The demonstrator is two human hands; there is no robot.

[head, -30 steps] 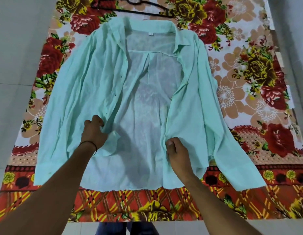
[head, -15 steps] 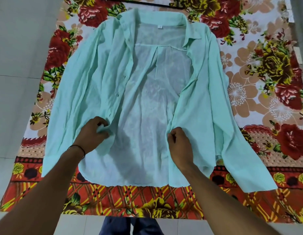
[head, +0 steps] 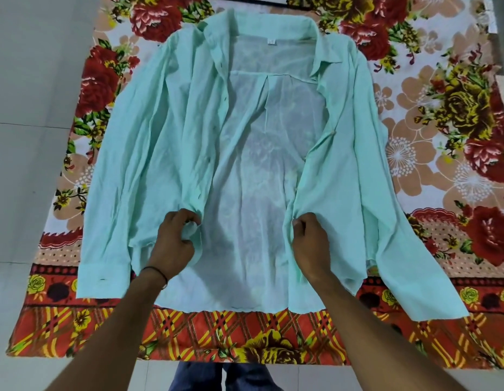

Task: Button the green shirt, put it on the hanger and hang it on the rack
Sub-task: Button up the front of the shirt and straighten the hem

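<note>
A big floral bedsheet in red, peach and yellow (head: 454, 114) covers the pale floor, and the thin mint-green long-sleeved shirt (head: 149, 153) lies on it face up, front open. In the last second the two front edges have been drawn a little nearer each other and smoothed, so buttoning looks about to begin; nothing is fastened yet. The left hand (head: 173, 244) pinches the left front edge low down, and the right hand (head: 310, 241) is closed on the opposite edge. A small white neck label (head: 271, 41) is unreadable.
</note>
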